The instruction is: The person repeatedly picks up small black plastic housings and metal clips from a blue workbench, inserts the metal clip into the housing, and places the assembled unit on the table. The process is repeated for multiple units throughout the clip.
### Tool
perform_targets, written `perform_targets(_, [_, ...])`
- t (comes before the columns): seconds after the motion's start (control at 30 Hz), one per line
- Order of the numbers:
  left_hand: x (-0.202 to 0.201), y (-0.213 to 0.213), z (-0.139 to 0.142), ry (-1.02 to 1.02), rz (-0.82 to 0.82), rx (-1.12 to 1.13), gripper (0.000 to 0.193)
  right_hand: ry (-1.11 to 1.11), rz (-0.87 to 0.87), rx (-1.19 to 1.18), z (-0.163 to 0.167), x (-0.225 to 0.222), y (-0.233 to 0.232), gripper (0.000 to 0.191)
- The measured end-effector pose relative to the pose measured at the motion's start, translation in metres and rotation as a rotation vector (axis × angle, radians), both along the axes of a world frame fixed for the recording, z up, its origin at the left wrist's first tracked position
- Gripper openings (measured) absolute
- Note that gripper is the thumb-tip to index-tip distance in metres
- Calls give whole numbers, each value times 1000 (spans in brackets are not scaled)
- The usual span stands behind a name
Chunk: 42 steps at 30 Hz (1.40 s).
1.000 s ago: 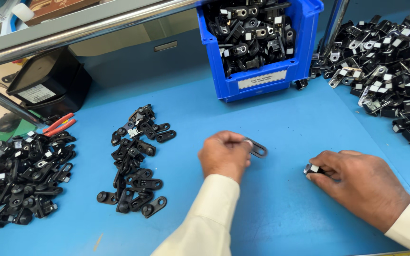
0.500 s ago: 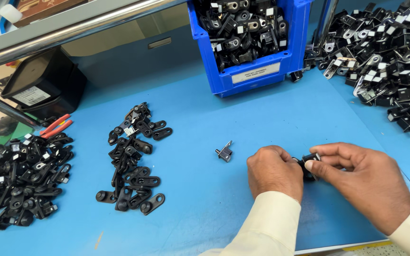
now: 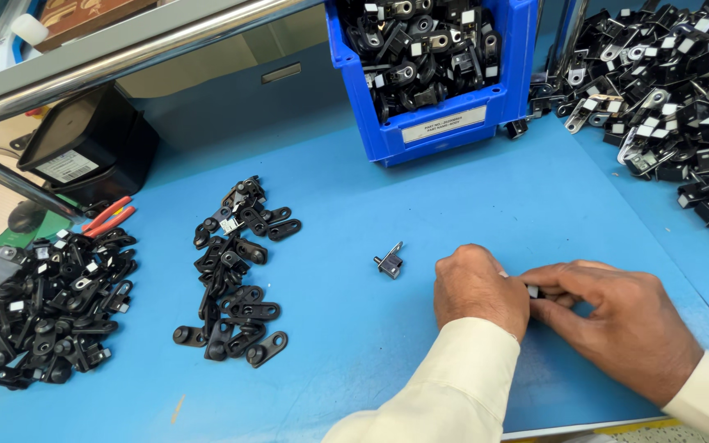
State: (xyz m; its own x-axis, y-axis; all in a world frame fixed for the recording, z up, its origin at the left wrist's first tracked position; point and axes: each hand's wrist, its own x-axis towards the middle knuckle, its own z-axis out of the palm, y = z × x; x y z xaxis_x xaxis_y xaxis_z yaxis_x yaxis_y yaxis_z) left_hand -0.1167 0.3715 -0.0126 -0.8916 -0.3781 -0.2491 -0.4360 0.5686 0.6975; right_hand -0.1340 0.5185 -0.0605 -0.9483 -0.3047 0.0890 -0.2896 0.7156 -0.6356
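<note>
Along the left edge of the blue tabletop [image 3: 354, 189] we see a heap of black clips [image 3: 43, 303], with red-handled pliers [image 3: 108, 217] just behind it. Nearer the middle lies a long scatter of black link pieces [image 3: 235, 275], some with round eyes at the ends. A lone metal bracket [image 3: 389, 262] sits by itself, just beside our left hand [image 3: 479, 287] but apart from it.

Both hands meet near the front edge. The left hand is curled into a closed grip, and the right hand [image 3: 617, 320] pinches toward it; between the fingertips only a sliver of a small dark part [image 3: 532, 290] shows, so we cannot tell its full shape or how each grip bears on it.

We judge the part to be light, stiff and hard, moulded plastic with metal, not fragile but small enough to slip. Fingertip pinches on its flat sides should hold best.

At the back edge stands a blue bin [image 3: 445, 107] full of similar black parts, and the right back corner carries a large pile of black assemblies [image 3: 666, 90].
</note>
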Motion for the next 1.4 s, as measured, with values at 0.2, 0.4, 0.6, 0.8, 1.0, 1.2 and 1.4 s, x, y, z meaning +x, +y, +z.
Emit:
perform_targets(0.2, [6,12,0,107,-81,-144,14,-198,-91,-98,10,-13,-4,26])
perform_targets(0.4, [21,22,-2,162,-99,-140,11,-512,-349,-521,9,-6,-14,23])
perform_targets(0.6, [33,29,-7,320,194,163,27,-761,-378,-742,11,-14,-7,27])
perform_targets(0.8, [27,22,1,23,349,368,35,-808,-402,-681,14,-20,-10,24])
perform_targets(1.0, [26,12,3,9,421,482,27,-757,-399,-690,14,-14,-14,22])
perform_targets(1.2, [28,11,-4,20,418,583,28,-801,-308,-615,12,-26,-8,23])
perform_targets(1.4, [24,5,-7,-3,420,607,30,-849,-279,-562,12,-36,-6,25])
